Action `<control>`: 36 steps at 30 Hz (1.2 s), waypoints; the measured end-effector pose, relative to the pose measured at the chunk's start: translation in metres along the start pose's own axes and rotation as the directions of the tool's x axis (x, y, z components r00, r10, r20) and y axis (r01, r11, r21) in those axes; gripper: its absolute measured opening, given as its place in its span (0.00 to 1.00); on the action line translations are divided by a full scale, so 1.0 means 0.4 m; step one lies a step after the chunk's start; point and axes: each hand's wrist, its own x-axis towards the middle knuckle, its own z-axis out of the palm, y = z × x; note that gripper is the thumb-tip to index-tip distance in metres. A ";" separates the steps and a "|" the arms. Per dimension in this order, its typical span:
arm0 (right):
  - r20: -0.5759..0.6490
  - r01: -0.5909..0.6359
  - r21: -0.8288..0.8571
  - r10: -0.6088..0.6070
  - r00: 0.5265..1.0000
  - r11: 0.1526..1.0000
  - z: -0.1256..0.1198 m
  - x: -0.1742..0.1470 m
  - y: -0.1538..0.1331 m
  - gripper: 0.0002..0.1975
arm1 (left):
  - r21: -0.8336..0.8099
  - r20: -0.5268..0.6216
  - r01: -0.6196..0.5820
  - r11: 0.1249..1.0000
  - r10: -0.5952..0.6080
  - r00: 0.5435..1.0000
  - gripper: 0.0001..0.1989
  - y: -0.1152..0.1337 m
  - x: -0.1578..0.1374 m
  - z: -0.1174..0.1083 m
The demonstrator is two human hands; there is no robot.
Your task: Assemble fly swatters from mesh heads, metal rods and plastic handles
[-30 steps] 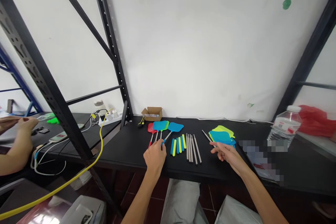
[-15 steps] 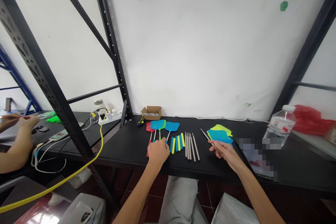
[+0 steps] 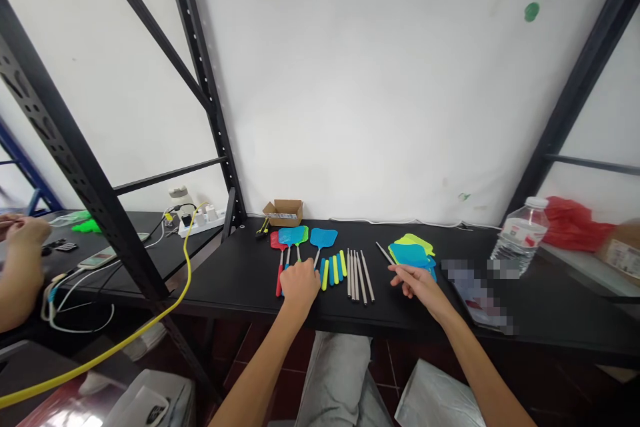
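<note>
Several fly swatters lie side by side, with a red one [image 3: 279, 280] at the left end. My left hand [image 3: 300, 285] is curled over the swatter handles, closed at the handle of the rightmost blue fly swatter [image 3: 323, 237]; its fingertips are partly hidden. In my right hand [image 3: 415, 283] a thin metal rod [image 3: 383, 252] is pinched near its lower end, pointing up and left. Just behind that hand are loose blue swatter heads [image 3: 411, 255] and yellow ones [image 3: 413, 239]. Between my hands lie a row of blue and yellow grips [image 3: 335, 271] and several metal rods [image 3: 356, 277].
A small open cardboard box [image 3: 285, 212] stands by the wall. To the right are a tablet-like device [image 3: 477, 297], a water bottle [image 3: 520, 237] and a red bag [image 3: 575, 223]. A yellow cable [image 3: 165, 310] crosses the left side, near another person's arm [image 3: 23, 273].
My left hand has shifted slightly right, showing more of the red handle. My right hand still holds the rod in much the same place. The view has turned a little right.
</note>
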 end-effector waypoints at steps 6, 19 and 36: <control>0.001 0.050 -0.374 -0.053 0.999 0.926 0.046 0.005 -0.008 0.21 | -0.035 0.032 -0.032 0.999 0.033 0.999 0.17 0.025 -0.014 0.015; -0.011 -0.066 -0.758 0.088 0.996 0.649 0.148 0.085 -0.086 0.17 | -0.036 0.144 0.050 0.998 -0.044 0.989 0.17 0.046 0.010 -0.010; -0.297 0.153 0.415 -0.025 0.954 0.897 0.203 0.095 -0.012 0.19 | -0.208 -0.346 -0.595 0.777 0.510 0.787 0.24 0.141 -0.012 0.085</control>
